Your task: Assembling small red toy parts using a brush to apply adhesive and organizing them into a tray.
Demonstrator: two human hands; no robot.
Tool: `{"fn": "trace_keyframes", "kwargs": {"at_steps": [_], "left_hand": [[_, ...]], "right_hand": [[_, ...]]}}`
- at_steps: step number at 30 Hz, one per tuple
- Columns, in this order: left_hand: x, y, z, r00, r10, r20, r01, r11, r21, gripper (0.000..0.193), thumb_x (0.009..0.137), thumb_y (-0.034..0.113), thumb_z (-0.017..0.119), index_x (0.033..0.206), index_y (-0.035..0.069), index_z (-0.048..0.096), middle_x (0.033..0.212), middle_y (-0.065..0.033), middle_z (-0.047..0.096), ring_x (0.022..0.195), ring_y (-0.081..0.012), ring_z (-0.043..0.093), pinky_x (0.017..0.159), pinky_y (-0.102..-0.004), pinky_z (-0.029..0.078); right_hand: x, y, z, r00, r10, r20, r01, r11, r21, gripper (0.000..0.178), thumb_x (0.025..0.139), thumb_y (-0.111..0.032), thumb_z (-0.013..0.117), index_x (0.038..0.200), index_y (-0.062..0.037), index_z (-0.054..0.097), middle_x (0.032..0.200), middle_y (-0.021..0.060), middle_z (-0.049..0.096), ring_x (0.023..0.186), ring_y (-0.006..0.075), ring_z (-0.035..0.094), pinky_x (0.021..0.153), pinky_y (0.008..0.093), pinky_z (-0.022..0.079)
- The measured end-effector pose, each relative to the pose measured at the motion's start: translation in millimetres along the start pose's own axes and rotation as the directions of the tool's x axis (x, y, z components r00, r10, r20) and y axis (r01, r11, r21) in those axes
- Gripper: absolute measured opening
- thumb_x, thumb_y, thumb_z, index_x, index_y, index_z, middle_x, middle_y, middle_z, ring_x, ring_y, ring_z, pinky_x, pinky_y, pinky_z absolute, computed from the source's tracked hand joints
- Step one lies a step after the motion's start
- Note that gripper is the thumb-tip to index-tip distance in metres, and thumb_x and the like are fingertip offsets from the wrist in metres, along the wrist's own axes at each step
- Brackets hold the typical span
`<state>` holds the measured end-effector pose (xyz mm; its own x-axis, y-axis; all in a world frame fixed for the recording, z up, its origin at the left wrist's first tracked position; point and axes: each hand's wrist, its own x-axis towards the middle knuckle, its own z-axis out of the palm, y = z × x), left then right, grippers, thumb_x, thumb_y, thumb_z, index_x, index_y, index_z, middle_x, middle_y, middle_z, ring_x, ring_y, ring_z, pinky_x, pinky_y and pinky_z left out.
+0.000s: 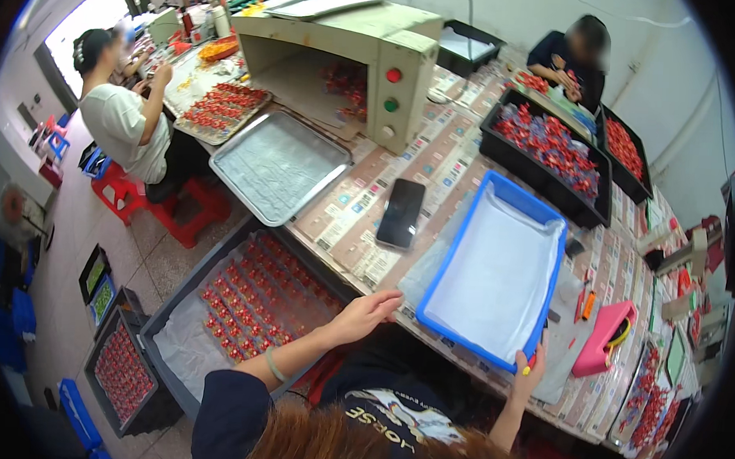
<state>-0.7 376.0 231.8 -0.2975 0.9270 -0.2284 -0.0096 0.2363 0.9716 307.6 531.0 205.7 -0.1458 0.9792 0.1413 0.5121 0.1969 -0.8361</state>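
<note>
Brown hair (pixel 325 445) nearest cam, btm edge, hides part of the dark shirt (pixel 377 386). L to R: grey crate (pixel 159 364) w/ rows of red pcs (pixel 237 306), partly covered by L forearm (pixel 296 353). L hand (pixel 368 313) free, fingers extended, just beside blue tray's (pixel 469 343) near-L corner. Tray's on counter (pixel 335 228), mostly beyond & btwn both hands, white sheet (pixel 497 272) inside; long axis runs away from wearer, far end leaning R. R hand (pixel 530 369) clamped on near-R corner, some fingers hidden; small yellow-red thing (pixel 528 363) there hard to ID. Pink holder (pixel 596 346) farther R.
</note>
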Motion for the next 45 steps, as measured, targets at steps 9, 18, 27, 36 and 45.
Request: {"fn": "trace_keyframes", "kwargs": {"at_steps": [9, 18, 27, 36, 45], "left_hand": [[-11.7, 45.4, 39.8, 0.979, 0.07, 0.193, 0.017, 0.909, -0.417, 0.057, 0.082, 0.019, 0.044, 0.128, 0.009, 0.01, 0.109, -0.0062, 0.04, 0.09, -0.0145, 0.046, 0.075, -0.0269, 0.04], [15.8, 139.4, -72.2, 0.819, 0.508, -0.267, -0.572, 0.699, -0.429, 0.051, 0.083, 0.027, 0.042, 0.123, 0.004, 0.019, 0.105, -0.0088, 0.044, 0.089, -0.0182, 0.051, 0.078, -0.0307, 0.042], [45.9, 57.5, -229.4, 0.464, 0.168, -0.87, -0.64, 0.742, -0.199, 0.034, 0.077, 0.016, 0.05, 0.108, 0.008, 0.04, 0.084, -0.0017, 0.049, 0.077, -0.0111, 0.051, 0.067, -0.0252, 0.039], [66.7, -37.3, -413.7, 0.214, -0.118, -0.97, -0.467, 0.86, -0.208, 0.024, 0.07, 0.004, 0.045, 0.094, 0.004, 0.047, 0.066, -0.001, 0.045, 0.052, -0.0091, 0.043, 0.041, -0.0193, 0.033], [89.8, -66.6, -537.6, 0.034, -0.49, -0.871, -0.555, 0.716, -0.425, 0.026, 0.074, 0.005, 0.035, 0.096, 0.004, 0.049, 0.098, -0.0119, 0.051, 0.086, -0.0252, 0.05, 0.074, -0.0372, 0.039]], "right_hand": [[-12.8, -62.6, -9.2, 0.998, -0.002, -0.068, 0.027, 0.931, 0.365, 0.04, 0.071, -0.005, 0.05, 0.108, 0.0056, 0.039, 0.104, 0.0098, 0.043, 0.094, 0.0168, 0.042, 0.085, 0.0263, 0.03], [88.4, -224.9, 62.8, 0.922, -0.332, 0.201, 0.09, 0.686, 0.722, 0.039, 0.07, -0.019, 0.053, 0.103, 0.0003, 0.041, 0.087, 0.0041, 0.047, 0.078, 0.0104, 0.045, 0.071, 0.0241, 0.038], [169.6, -350.3, 149.3, 0.924, -0.188, 0.334, -0.113, 0.699, 0.706, 0.015, 0.066, -0.022, 0.053, 0.075, -0.0107, 0.051, 0.07, 0.0, 0.051, 0.067, 0.0112, 0.05, 0.058, 0.0315, 0.043], [227.8, -398.3, 217.3, 0.937, -0.213, 0.276, -0.035, 0.73, 0.682, 0.029, 0.067, -0.023, 0.054, 0.088, -0.003, 0.049, 0.079, 0.0061, 0.049, 0.066, 0.0144, 0.048, 0.06, 0.0372, 0.043], [211.5, -394.9, 223.2, 0.819, -0.349, 0.456, -0.064, 0.734, 0.676, 0.04, 0.079, -0.034, 0.048, 0.108, -0.0072, 0.042, 0.108, 0.004, 0.044, 0.096, 0.0127, 0.042, 0.083, 0.0313, 0.033]]}}
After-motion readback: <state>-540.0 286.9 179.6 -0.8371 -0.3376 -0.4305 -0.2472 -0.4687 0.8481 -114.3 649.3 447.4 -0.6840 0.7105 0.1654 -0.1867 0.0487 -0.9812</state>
